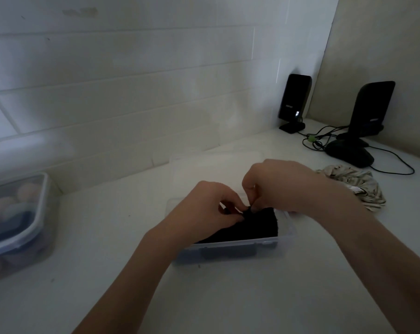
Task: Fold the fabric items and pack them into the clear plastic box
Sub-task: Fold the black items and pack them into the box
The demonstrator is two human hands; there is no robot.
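Note:
A clear plastic box (238, 249) stands on the white table in the middle of the view. A folded black fabric (254, 225) lies inside it. My left hand (204, 208) and my right hand (283, 184) are both over the box, fingertips pinching the black fabric's upper edge near the box's middle. The box's clear lid (216, 165) lies flat just behind the box. A crumpled patterned beige fabric (358, 186) sits on the table to the right of my right hand.
A second lidded plastic container (16, 220) with rounded items inside stands at the left edge. Two black speakers (294, 100) (372, 109), a black mouse (350, 153) and cables occupy the back right corner. A tiled wall runs behind the table.

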